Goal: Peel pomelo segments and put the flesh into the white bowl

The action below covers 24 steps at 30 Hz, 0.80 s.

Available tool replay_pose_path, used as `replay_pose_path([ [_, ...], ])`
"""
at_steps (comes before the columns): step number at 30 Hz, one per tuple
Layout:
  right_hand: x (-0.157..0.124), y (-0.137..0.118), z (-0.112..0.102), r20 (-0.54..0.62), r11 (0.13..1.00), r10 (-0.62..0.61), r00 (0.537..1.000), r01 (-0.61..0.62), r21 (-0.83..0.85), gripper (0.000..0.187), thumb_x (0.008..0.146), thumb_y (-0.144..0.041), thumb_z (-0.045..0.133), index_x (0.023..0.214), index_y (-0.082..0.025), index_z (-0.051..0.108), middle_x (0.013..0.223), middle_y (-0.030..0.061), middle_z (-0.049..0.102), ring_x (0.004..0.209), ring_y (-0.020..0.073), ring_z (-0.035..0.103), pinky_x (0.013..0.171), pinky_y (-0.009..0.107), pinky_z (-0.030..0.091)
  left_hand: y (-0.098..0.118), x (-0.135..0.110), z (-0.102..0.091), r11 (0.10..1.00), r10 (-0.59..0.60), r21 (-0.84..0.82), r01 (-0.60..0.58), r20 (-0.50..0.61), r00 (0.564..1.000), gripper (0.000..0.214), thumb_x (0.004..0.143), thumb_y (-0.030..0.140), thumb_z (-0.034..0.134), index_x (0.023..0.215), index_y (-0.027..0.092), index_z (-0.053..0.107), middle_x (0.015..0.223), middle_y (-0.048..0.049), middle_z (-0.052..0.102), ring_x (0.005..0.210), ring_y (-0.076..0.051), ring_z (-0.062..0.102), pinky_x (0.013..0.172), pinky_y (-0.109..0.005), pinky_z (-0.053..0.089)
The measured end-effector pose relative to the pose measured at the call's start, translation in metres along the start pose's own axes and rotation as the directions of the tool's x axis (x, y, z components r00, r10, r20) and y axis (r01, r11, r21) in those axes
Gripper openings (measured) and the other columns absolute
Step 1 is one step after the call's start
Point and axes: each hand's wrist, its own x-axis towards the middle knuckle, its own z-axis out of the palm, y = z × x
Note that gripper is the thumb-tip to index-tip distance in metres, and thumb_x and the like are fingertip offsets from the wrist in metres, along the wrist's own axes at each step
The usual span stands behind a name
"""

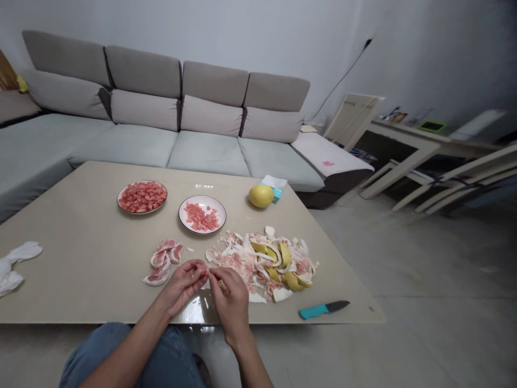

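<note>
The straight near edge of the glossy beige tabletop (pixel 100 258) lies just on the near side of the grip; open room stretches left, past curved pink-and-white fruit segments (pixel 160 261), while a heap of yellow-and-white peel (pixel 262 264) crowds the right. The left hand (pixel 186 284) and right hand (pixel 231 293) pinch a small pink fruit piece (pixel 204 273) between their fingertips, which hide its direction and long axis.

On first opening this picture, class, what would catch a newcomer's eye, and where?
The heap of peel and pith would probably strike first, spread on the table beyond and right of the right hand. Next, red pulp brightens two plates farther back and to the left. A turquoise-handled knife lies near the table's front edge.
</note>
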Motion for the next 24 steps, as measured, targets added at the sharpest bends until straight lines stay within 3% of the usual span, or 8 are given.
replay_pose_path([
  [5,0.0024,-0.0031,-0.0004,0.004,0.996,-0.046,0.999,0.046,-0.070,0.015,0.085,-0.016,0.058,0.091,-0.023,0.070,0.083,0.0046,0.070,0.078,0.0188,0.063,0.072,0.032,0.048,0.0018,-0.0041,0.0071,0.996,0.019,0.092,-0.014,-0.059,0.998,0.028,0.065,0.014,0.082,0.089,0.012,0.068,0.087,-0.0043,0.069,0.083,-0.013,0.066,0.080,-0.021,0.051],
  [12,0.0016,-0.0012,0.0037,-0.002,0.971,-0.064,0.998,0.062,-0.231,0.011,0.081,-0.013,0.056,0.076,-0.020,0.063,0.073,0.0039,0.064,0.073,0.0197,0.057,0.071,0.033,0.042,-0.0005,-0.0059,0.0060,0.990,0.029,0.143,-0.022,-0.043,0.999,0.025,0.064,0.015,0.083,0.085,0.012,0.070,0.085,-0.0043,0.069,0.081,-0.013,0.065,0.077,-0.020,0.051],
  [16,0.0043,0.0004,0.0046,-0.023,0.991,-0.004,1.000,0.001,-0.134,0.011,0.079,-0.012,0.057,0.071,-0.020,0.058,0.070,0.0016,0.060,0.070,0.0180,0.055,0.068,0.030,0.041,-0.0001,-0.0050,0.0045,0.997,-0.025,0.067,0.024,0.004,1.000,0.025,0.066,0.013,0.081,0.088,0.012,0.069,0.089,-0.0049,0.068,0.085,-0.013,0.066,0.080,-0.019,0.051],
  [24,0.0097,0.0025,-0.0041,0.041,0.995,0.092,0.995,-0.094,0.039,0.012,0.078,-0.013,0.058,0.069,-0.020,0.059,0.068,-0.0007,0.059,0.066,0.0154,0.054,0.064,0.027,0.042,0.0045,-0.0079,0.0071,0.991,-0.124,-0.026,0.128,0.126,0.984,0.025,0.074,0.006,0.073,0.097,0.010,0.066,0.092,-0.0092,0.069,0.087,-0.015,0.067,0.081,-0.022,0.053],
])
